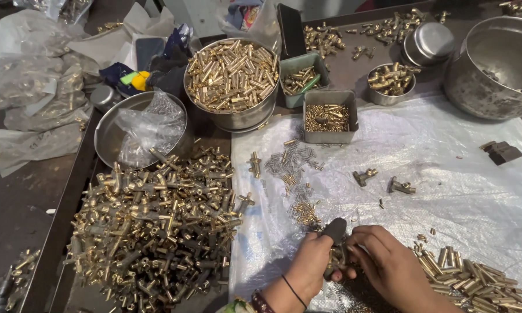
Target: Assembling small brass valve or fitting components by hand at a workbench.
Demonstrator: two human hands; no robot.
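Holding a small brass part (336,258) between them, the left hand (313,269) and the right hand (388,266) are seen close together low over the table (17,208). The left fingers (334,230) are curled around the part, and a dark cover is worn on the thumb. The right fingers (359,240) are bent and pressed against the same part from the other side. Most of the part is hidden by the hands, so its shape cannot be told.

A white plastic sheet (458,191) is spread under the hands. Just to the right of the fingers, a row of short brass tubes (475,278) is laid on the sheet. Well to the left of the fingers, a big heap of brass fittings (156,226) is piled up. Just above the fingers, tiny brass pins (304,211) and small springs (290,162) are scattered. A little farther up, two loose fittings (383,181) are lying apart from each other.

Far above the fingers, a round steel bowl (232,75) full of brass tubes is set. Beside it a small grey box (329,116) with little brass bits is placed, and a green box (301,78) is behind that. A large empty metal pot (496,66) is seen far up to the right. Crumpled plastic bags (35,87) are lying far up to the left.
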